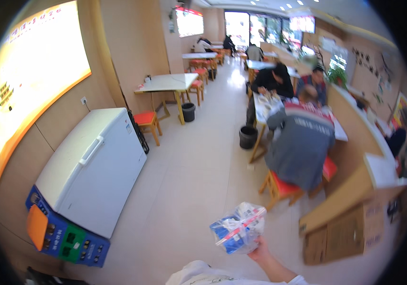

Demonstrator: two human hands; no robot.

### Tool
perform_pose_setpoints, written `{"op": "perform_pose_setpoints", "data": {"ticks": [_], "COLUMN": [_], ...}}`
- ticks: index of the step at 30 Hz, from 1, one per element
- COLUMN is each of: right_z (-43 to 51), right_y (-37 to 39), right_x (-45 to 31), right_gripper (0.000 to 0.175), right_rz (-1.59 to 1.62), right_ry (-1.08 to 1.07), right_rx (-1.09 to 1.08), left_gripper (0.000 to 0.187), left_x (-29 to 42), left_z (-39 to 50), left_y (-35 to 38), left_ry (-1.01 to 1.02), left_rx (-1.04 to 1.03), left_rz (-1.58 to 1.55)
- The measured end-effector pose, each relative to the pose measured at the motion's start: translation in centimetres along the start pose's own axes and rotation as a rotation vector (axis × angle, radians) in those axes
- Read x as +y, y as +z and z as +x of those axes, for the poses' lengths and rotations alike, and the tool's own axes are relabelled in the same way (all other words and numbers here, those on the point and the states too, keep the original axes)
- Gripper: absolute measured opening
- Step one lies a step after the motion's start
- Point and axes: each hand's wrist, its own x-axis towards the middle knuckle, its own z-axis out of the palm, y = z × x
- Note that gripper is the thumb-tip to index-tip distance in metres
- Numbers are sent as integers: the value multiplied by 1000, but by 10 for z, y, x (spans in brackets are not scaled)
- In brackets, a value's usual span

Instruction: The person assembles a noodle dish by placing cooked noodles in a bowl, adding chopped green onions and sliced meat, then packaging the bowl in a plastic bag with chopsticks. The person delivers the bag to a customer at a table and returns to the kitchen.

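My right hand (259,251) reaches forward low in the head view, gripping a clear plastic bag of blue and white packages (238,228) by its right side. The bag has a white knot on top and a red-and-white strip across it. The fingers are partly hidden behind the bag. It hangs over the pale tiled floor. My left hand is out of view. A white sleeve or shirt front shows at the bottom edge.
A white chest freezer (96,167) stands at left above blue and green bottle crates (71,242). At right, a seated person in a grey jacket (298,142) occupies a red stool (285,188). Cardboard boxes (344,231) lie lower right. A black bin (248,137) stands beside the aisle.
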Motion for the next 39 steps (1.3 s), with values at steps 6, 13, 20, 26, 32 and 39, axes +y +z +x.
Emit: {"op": "perform_pose_setpoints", "data": {"ticks": [6,13,20,26,32,39], "right_z": [327,613,964,1282,1570,1815], "right_y": [105,220,305,404,473,592], "right_x": [-149,-310,-499,-683,-873,-1070], "right_gripper": [71,64,44,50,70,41], "right_rz": [-84,108,85,1,82,282], "right_ry": [-61,-121,-388,-260,-255,-386], "right_rx": [-87,-70,-82,292,84,215], "left_gripper": [48,46,36,45,39,31], "left_x": [-27,210,622,640,656,997], "left_z": [213,751,1223,1409,1660,2147], "left_y": [-3,-102,-215,-194,-220,-312], "left_ry": [-537,-213,390,191,-338,248], "left_rx": [-148,-64,2,-326,-283,-7], "left_rz": [40,161,-187,290,169,193]}}
